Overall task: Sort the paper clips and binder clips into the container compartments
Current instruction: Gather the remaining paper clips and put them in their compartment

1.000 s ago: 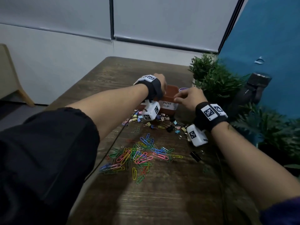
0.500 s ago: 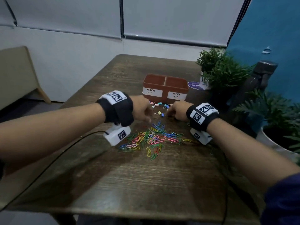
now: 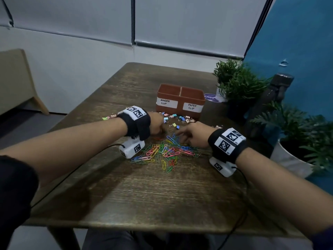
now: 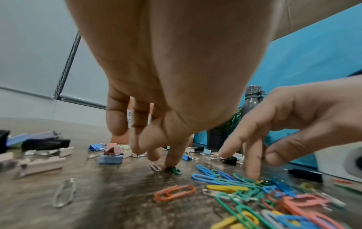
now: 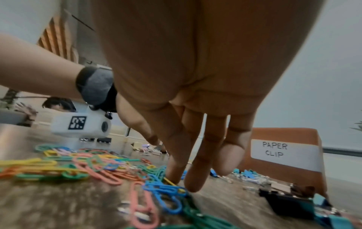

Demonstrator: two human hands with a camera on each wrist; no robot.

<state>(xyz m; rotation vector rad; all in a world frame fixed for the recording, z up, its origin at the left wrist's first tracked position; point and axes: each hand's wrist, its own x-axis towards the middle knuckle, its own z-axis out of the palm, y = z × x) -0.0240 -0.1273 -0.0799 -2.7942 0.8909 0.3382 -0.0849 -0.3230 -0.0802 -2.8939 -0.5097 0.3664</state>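
A brown two-compartment container stands mid-table, labelled BINDER CLIP on the left and PAPER CLIP on the right. Small binder clips lie scattered right in front of it. A pile of coloured paper clips lies nearer to me. My left hand points down at the pile's far left edge, one fingertip pressing a green paper clip. My right hand reaches into the pile's far side with straight fingers touching blue and yellow paper clips. Neither hand holds anything.
Potted plants and a dark bottle crowd the table's right side. A round blue sticker lies beside the container. More binder clips lie to the left. Bare wooden table stretches toward me.
Both hands have come back from the container to the clips on the table. In the last half second the right hand slid down onto the paper clip pile.
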